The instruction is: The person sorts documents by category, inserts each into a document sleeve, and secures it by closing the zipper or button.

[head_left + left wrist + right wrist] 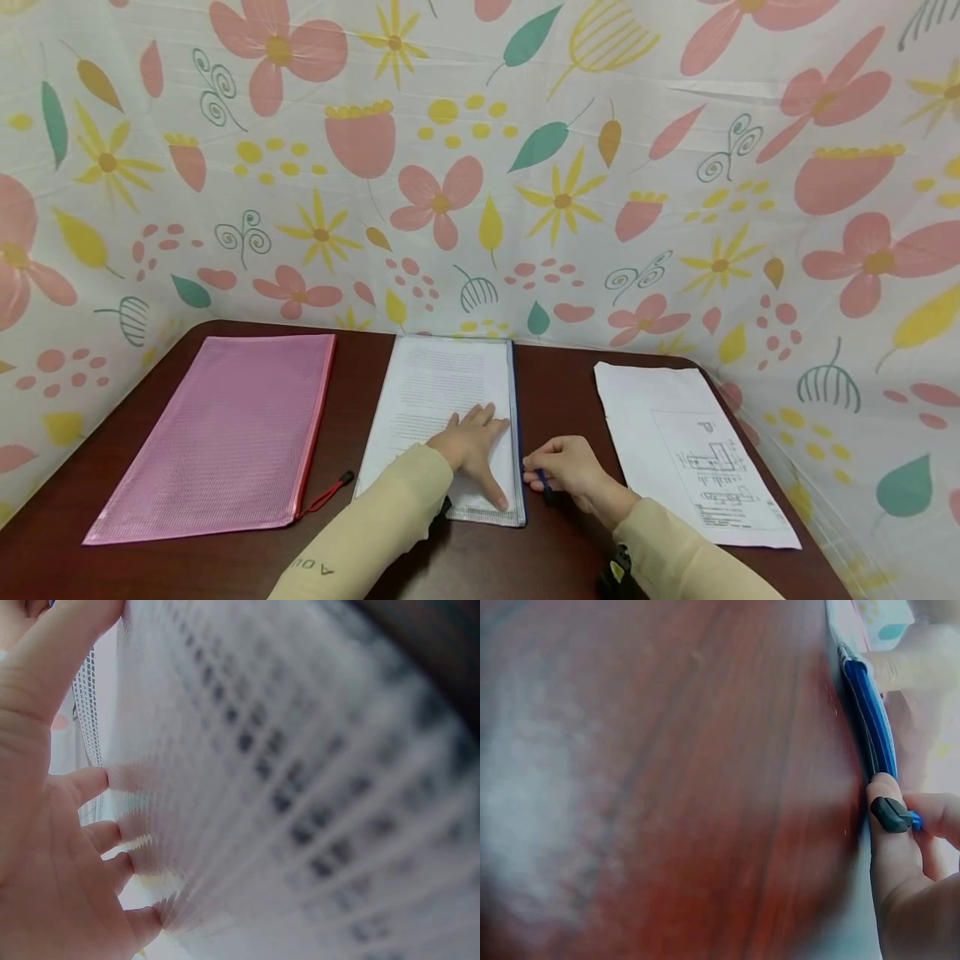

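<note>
— What is the right hand (564,472) doing there?

— Its grip is closed tight: thumb and forefinger pinch the small black zipper pull with a blue cord (893,814), right at the near end of the blue zipper edge (871,712). The other fingers curl in under it.

— And the left hand (472,446)?

— Flat and open, fingers straight and slightly spread, pressing down on the clear mesh zip pouch with printed sheets inside (442,408). The thumb stretches toward the near right corner, close beside the zipper. From the wrist view the fingertips (97,781) lie right against the mesh, with blurred lines of print beneath.

— Where does that pouch sit?

— In the middle of the dark reddish-brown wooden bench (555,392), lengthwise away from the person, blue zipper running along its right side. I cannot tell how far the zipper is drawn.

— Anything beside it?

— A pink mesh zip pouch with a red zipper and a red-corded pull (225,433) lies to the left, apart from it. To the right, well clear, rests a loose white sheet with a line drawing (693,450). A flower-patterned cloth (480,167) hangs behind and around the bench.
</note>
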Demonstrator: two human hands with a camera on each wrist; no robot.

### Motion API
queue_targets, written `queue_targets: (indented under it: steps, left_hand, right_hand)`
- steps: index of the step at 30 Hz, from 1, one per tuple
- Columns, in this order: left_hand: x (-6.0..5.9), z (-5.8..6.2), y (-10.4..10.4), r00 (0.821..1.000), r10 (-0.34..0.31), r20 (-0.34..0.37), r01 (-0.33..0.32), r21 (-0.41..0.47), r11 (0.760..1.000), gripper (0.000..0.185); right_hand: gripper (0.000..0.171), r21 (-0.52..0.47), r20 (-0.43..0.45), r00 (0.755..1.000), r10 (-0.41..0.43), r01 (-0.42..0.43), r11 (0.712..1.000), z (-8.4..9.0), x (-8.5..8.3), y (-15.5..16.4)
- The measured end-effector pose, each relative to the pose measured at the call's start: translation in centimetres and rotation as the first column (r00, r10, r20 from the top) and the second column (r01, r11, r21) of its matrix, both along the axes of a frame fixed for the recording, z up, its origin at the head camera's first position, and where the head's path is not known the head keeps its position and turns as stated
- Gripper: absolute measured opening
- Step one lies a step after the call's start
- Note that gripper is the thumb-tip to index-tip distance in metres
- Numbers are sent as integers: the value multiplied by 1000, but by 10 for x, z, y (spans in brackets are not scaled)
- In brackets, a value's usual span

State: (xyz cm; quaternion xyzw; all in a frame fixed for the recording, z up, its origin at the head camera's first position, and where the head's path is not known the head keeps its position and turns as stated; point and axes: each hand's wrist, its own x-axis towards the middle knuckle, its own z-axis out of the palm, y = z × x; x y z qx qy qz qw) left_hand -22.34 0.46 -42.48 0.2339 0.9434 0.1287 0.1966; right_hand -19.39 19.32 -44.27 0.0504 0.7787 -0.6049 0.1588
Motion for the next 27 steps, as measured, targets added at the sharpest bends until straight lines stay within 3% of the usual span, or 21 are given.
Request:
queue_targets:
  steps: [5,12,19,27]
  left_hand:
    - [0,-1,0,1000,2,2,-2,-3,1000,127]
    - [-1,-2,0,1000,1,2,-1,0,1000,126]
    - [0,-1,0,1000,-2,-1,2,-9,1000,127]
    - [-1,-2,0,1000,0,1,0,-2,1000,128]
  right_hand:
    - [22,2,-9,1000,-12,12,1000,1,-4,-1]
    - [21,5,-13,1000,-19,19,1000,25,1,-9]
    - [21,-1,-20,999,-47,47,999,-2,-18,-2]
    - [18,-2,-24,998,-66,66,998,-4,-26,-3]
